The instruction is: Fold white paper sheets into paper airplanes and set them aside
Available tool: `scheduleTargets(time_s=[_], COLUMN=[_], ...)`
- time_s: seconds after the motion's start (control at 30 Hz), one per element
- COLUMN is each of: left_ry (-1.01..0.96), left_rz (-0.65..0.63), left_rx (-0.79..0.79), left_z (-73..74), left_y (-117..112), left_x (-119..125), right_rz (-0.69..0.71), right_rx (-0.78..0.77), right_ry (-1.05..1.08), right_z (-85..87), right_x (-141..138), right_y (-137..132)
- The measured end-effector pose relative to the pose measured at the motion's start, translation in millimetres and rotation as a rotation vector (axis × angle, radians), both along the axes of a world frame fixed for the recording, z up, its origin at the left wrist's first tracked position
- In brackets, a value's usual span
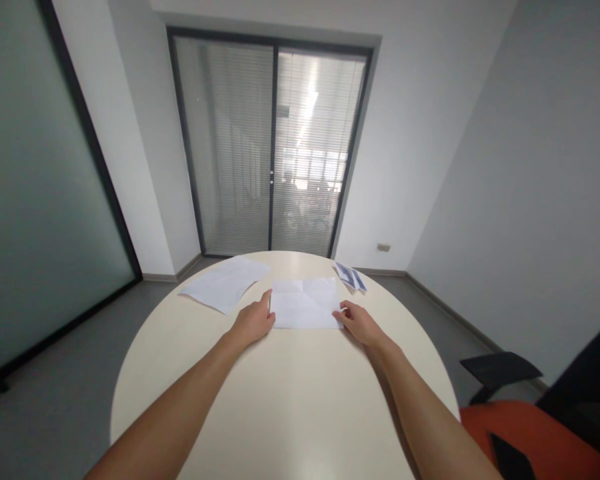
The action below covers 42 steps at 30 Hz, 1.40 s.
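A white sheet of paper [305, 305] with faint fold creases lies in front of me on the round table [285, 400]. At its left edge, my left hand [253, 321] is closed on the paper, with thumb and index finger spaced along that edge. My right hand [359, 323] has its bent fingers closed at the lower right corner of the same sheet. The undersides of the fingers are hidden, so how firmly each one grips does not show.
Another white sheet [225, 283] lies at the far left of the table. Folded papers with blue-grey print [350, 277] rest at the far right, near the rim. An orange-seated chair [535, 433] stands at right. A glazed door with blinds [270, 147] is beyond.
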State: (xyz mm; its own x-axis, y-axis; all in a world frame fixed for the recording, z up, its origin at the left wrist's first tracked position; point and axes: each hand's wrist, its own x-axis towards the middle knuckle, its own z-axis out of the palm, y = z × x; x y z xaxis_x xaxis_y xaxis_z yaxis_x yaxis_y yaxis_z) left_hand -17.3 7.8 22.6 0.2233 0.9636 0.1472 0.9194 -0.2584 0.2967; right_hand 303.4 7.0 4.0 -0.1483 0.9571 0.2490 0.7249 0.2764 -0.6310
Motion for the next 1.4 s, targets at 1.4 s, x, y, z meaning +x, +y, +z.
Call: scheduleTargets(time_s=[1.4], left_ry=[0.103], left_rz=[-0.473], left_rx=[-0.082], left_z=[-13.3], left_y=[-23], left_x=[27], right_rz=[0.019], right_rx=[-0.151], right_ry=[-0.480], right_z=[-4.2], right_x=[-60], right_y=[-6])
